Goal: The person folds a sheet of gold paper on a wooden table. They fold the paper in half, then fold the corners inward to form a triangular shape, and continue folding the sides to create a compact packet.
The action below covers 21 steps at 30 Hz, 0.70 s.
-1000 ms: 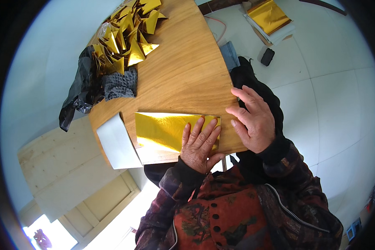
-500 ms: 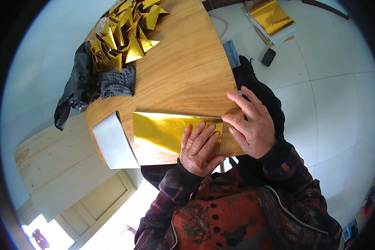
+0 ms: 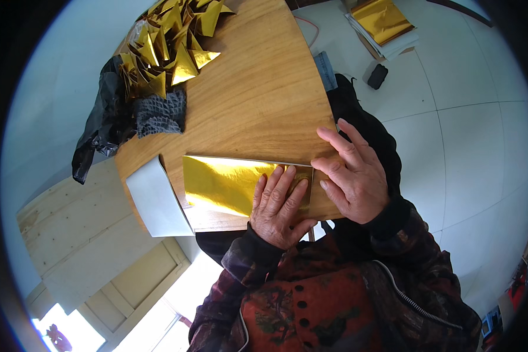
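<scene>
- We are looking down at a shiny gold, rectangular foil-faced paper sheet (image 3: 217, 182); it is lying flat near the near edge of a brown wooden worktop (image 3: 258, 88), to the right of a pale grey, smooth sheet (image 3: 158, 202).
- Our bare left hand (image 3: 274, 212) is resting open on the gold sheet's right end, palm down, fingers extended.
- Our bare right hand (image 3: 358, 185) is holding its fingers loosely spread, gripping nothing that we are able to see; its index fingertip is meeting, or just nearing, the gold sheet's far right corner.
- We are judging the gold sheet light and thin, probably bending easily, its glossy face likely slippery and prone to creasing; we are favouring a light pinch at that far corner or right edge, a flat palm steadying the rest.
- Compared with one second ago, our right index finger is sitting closer to the corner, while our left hand is staying on the same end.
</scene>
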{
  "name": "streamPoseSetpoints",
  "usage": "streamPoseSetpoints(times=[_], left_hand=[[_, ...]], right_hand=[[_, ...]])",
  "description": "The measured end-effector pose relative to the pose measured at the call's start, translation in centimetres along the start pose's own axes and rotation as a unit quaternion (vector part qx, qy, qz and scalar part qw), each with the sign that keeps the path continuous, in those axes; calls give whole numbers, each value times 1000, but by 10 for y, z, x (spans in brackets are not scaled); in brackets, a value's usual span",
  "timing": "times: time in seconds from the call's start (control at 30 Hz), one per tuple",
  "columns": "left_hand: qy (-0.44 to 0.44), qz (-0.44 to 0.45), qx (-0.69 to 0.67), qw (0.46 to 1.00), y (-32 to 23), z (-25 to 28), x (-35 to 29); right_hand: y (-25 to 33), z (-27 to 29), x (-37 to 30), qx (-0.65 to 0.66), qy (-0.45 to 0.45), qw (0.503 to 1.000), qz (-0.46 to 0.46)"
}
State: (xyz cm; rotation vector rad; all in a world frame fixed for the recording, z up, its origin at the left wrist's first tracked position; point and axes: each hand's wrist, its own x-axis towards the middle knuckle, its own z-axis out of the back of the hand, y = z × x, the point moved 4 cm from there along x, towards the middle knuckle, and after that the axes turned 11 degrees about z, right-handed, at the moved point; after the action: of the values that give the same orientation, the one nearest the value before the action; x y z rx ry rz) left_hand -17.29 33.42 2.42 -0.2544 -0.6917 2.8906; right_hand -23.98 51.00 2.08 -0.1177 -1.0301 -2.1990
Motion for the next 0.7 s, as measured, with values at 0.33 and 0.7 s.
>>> streamPoseSetpoints(times=[0.33, 0.7], left_hand=[[34, -2, 26, 999, -2, -1, 1], [27, -11, 20, 999, -1, -2, -1]], right_hand=[[-2, 2, 0, 21, -19, 999, -14], [8, -9, 1, -35, 43, 998, 39]])
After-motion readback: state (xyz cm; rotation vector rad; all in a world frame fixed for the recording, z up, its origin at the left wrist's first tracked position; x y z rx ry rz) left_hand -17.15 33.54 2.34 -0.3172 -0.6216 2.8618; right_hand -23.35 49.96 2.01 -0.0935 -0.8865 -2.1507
